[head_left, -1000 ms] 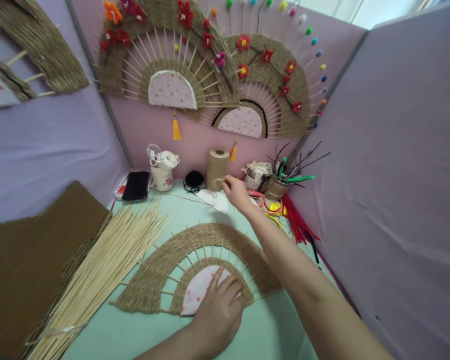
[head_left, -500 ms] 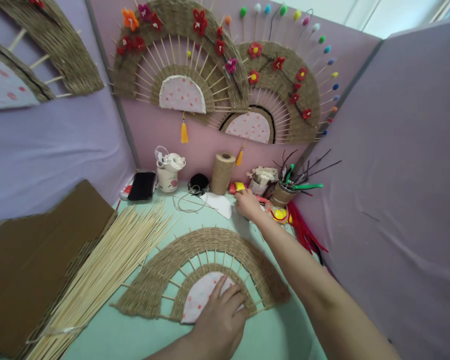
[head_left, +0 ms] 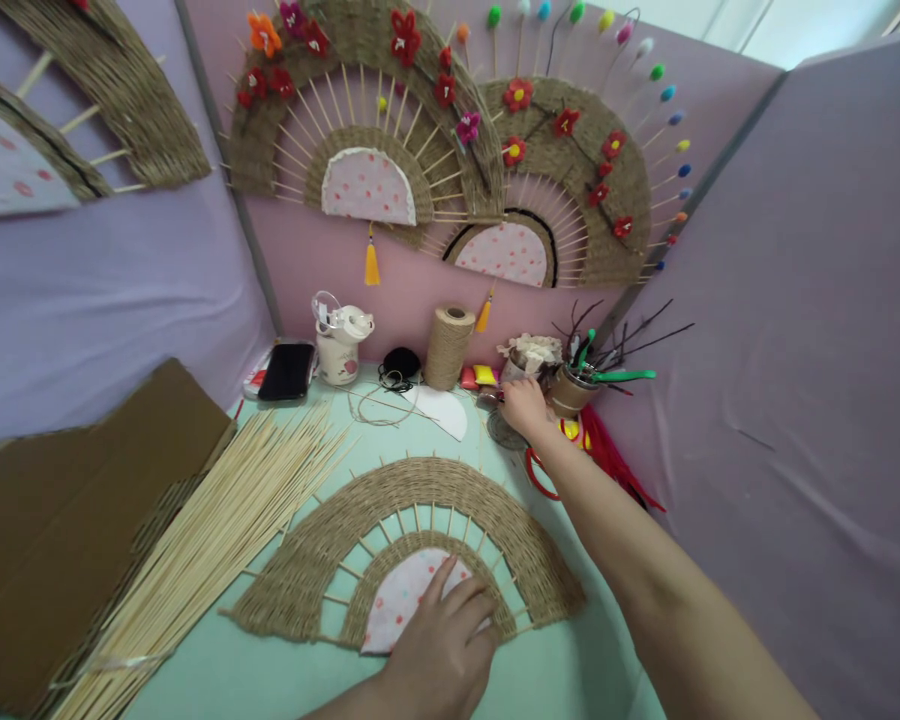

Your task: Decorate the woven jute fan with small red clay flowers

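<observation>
A woven half-round fan (head_left: 412,480) of twine and thin sticks lies on the table, its centre covered by a pink dotted half-circle (head_left: 397,600). My left hand (head_left: 446,630) rests on that half-circle, fingers spread. Beyond the fan, my right hand (head_left: 526,408) is among the supplies at the back right, its fingers curled down; whatever they hold, if anything, is hidden. Close to it are a round grey object (head_left: 504,430), small red and yellow packets (head_left: 484,375), a tin with lace (head_left: 529,352) and red scissor handles (head_left: 541,475).
A bundle of thin sticks (head_left: 217,550) and brown cardboard (head_left: 82,520) lie at left. Along the back stand a phone (head_left: 286,372), a white jar (head_left: 339,350), a twine spool (head_left: 448,348) and a can of tools and twigs (head_left: 570,390). Decorated fans (head_left: 360,45) hang on the wall.
My right hand has moved right and slightly nearer, away from the yellow packet. The grey round object and red scissor handles now show more. My left hand stays on the fan.
</observation>
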The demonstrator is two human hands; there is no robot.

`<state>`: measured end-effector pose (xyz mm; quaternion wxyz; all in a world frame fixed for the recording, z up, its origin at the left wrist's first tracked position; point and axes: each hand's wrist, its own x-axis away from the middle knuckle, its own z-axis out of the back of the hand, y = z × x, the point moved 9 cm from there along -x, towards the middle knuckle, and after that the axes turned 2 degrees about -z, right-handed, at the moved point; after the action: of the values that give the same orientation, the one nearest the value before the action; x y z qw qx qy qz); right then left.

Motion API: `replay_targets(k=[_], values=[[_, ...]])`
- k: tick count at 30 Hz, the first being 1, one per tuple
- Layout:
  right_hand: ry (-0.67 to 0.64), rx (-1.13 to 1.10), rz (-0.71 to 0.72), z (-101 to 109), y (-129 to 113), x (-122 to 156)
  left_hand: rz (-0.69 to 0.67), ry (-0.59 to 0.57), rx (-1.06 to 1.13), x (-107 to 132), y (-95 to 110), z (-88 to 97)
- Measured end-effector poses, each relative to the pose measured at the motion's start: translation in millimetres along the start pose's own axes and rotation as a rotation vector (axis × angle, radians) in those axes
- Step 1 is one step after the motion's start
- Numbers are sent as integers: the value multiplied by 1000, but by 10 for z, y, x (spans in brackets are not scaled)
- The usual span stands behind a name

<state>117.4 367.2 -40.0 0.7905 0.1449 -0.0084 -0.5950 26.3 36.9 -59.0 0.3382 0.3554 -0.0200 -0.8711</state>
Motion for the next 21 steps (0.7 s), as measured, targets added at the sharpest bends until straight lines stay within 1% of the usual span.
replay_targets(k=[4, 8, 10, 13, 17, 19, 21], values=[[26, -14, 15, -7, -198, -33, -8, 13, -7, 4, -4, -12], [66, -45, 27, 30, -386, 1, -19, 41, -21, 9, -5, -1], [87, -70, 55, 56, -476, 29, -15, 61, -20, 7, -10, 12], [108, -109, 107, 82, -576, 68, -8, 59, -7, -1, -14, 11], [93, -138, 127, 71, -584, 108, 3, 31, 11, -12, -18, 9], [74, -143, 111, 56, -520, 128, 7, 20, 20, -14, -19, 15], [54, -139, 71, 44, -393, 149, 11, 6, 31, -11, -20, 16]])
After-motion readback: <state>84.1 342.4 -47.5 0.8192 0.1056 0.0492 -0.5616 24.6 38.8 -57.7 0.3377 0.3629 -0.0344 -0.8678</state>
